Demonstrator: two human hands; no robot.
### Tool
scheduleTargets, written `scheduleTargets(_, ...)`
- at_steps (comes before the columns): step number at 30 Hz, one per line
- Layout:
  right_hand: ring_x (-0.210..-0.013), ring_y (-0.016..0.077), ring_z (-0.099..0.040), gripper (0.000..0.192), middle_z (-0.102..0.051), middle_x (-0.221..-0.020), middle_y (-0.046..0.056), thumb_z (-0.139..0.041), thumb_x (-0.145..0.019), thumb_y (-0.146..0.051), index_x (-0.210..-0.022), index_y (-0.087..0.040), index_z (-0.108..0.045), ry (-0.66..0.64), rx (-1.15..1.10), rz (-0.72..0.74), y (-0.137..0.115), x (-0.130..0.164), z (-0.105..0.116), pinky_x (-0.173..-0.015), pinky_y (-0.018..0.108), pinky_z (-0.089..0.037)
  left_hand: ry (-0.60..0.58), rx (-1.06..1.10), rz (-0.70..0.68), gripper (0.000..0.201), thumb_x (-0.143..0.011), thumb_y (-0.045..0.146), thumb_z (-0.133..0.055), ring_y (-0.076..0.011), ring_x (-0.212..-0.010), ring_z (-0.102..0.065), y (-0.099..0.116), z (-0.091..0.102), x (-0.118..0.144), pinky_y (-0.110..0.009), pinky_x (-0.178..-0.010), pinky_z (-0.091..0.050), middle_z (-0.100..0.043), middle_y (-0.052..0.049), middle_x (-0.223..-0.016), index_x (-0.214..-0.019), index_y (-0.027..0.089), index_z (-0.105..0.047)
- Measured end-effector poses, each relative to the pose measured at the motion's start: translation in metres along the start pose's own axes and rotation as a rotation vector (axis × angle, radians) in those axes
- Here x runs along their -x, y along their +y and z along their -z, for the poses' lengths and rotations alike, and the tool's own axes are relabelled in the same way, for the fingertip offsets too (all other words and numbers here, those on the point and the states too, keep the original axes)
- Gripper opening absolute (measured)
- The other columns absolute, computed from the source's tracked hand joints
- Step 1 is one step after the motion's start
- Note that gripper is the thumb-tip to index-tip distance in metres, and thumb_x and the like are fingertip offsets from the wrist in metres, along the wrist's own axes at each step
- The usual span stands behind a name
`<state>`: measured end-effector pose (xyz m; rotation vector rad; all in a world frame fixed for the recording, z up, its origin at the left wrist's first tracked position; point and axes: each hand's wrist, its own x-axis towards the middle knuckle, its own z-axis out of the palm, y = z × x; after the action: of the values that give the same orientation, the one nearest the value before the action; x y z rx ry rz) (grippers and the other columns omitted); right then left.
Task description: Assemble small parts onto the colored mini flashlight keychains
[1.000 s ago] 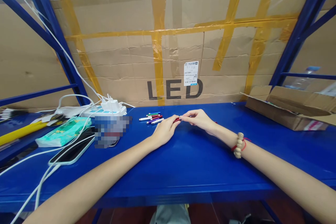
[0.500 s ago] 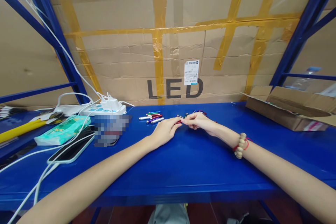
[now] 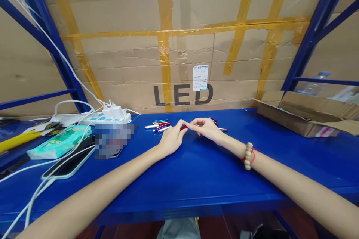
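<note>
**Both hands pinching one small red pen-like piece**

Head view: left hand (image 3: 171, 140) and right hand (image 3: 206, 129) meet fingertip to fingertip on the blue tabletop (image 3: 196, 179), each pinching an end of a red pen-like piece (image 3: 183, 127); its long axis runs left-right between them. More coloured pieces (image 3: 158, 125) lie just left. Open cardboard box (image 3: 305, 117) sits well right, contents unclear.

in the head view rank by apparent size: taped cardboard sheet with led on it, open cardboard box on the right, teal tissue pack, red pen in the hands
1. Taped cardboard sheet
2. Open cardboard box
3. Teal tissue pack
4. Red pen, mostly hidden by the left hand and right hand
</note>
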<state>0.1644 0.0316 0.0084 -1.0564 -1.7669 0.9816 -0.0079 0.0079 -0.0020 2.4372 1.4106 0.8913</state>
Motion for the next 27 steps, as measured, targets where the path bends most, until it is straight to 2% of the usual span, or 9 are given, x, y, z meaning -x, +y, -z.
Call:
scheduleTargets(4, -0.049, 0.0069, -0.043, 0.043, -0.059, -0.067, 0.001, -0.072, -0.058, -0.054, -0.077, -0.015, -0.066, 0.098, 0.151, 0.185, 0.003, -0.004, 0.004, -0.047, 0.022, -0.034, 0.013, 0.038, 0.017, 0.014, -0.094, 0.024, -0.038, -0.0229, -0.078, -0.06, -0.002, -0.001, -0.001, -0.03, -0.07, -0.045, -0.06, 0.0, -0.082, -0.106, 0.024, -0.045)
scheduleTargets(7, -0.049, 0.0069, -0.042, 0.038, -0.063, -0.073, 0.003, -0.069, -0.062, -0.054, -0.073, -0.017, -0.068, 0.098, 0.26, 0.3, 0.007, -0.006, 0.008, -0.05, 0.024, -0.036, 0.017, 0.045, 0.02, 0.017, -0.095, 0.026, -0.036, -0.0221, -0.078, -0.059, -0.003, -0.001, -0.003, -0.029, -0.071, -0.045, -0.06, 0.0, -0.083, -0.109, 0.024, -0.046)
scheduleTargets(10, -0.049, 0.0065, -0.042, 0.037, -0.063, -0.08, 0.004, -0.069, -0.063, -0.053, -0.072, -0.017, -0.069, 0.103, 0.28, 0.357, 0.009, -0.007, 0.011, -0.051, 0.025, -0.036, 0.017, 0.039, -0.012, 0.019, -0.095, 0.026, -0.036, -0.0224, -0.084, -0.06, -0.003, -0.002, -0.003, -0.03, -0.075, -0.045, -0.061, -0.001, -0.091, -0.11, 0.024, -0.048)
scheduleTargets(16, -0.049, 0.0061, -0.041, 0.037, -0.061, -0.079, 0.004, -0.071, -0.061, -0.053, -0.072, -0.017, -0.07, 0.081, 0.193, 0.394, 0.003, -0.005, 0.012, -0.049, 0.025, -0.036, 0.022, 0.0, -0.026, 0.02, -0.095, 0.026, -0.036, -0.0228, -0.082, -0.06, -0.002, -0.001, -0.001, -0.029, -0.072, -0.045, -0.062, 0.0, -0.089, -0.111, 0.026, -0.049)
scheduleTargets(27, -0.052, 0.0082, -0.045, 0.031, -0.06, -0.073, 0.003, -0.073, -0.057, -0.048, -0.063, -0.018, -0.07, 0.024, 0.14, 0.335, -0.003, -0.005, 0.016, -0.048, 0.025, -0.036, -0.018, -0.178, -0.102, 0.011, -0.096, 0.022, -0.042, -0.0211, -0.079, -0.062, 0.003, -0.001, 0.003, -0.025, -0.061, -0.041, -0.063, 0.001, -0.087, -0.105, 0.022, -0.048)
